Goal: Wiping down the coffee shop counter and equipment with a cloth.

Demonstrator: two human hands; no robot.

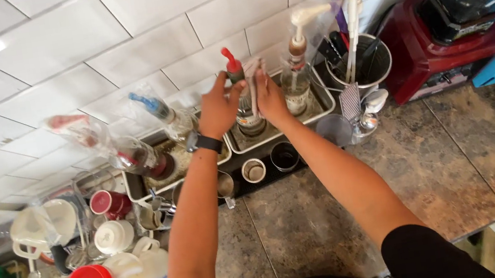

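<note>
The red-capped bottle (244,103) in the metal tray (321,99) is gripped by both hands: left hand (216,106) and right hand (268,94), fingers wrapped around it; it is not yet lifted clear.

Both hands mostly cover the red-capped bottle (242,97), so its label's unreadable. The blender (457,0) gets cropped top right; the wrapped bottles (109,144) are probably motion-blurred.

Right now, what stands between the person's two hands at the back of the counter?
In the head view, a red-capped bottle stands in a metal tray, gripped between the left hand and the right hand.
</note>
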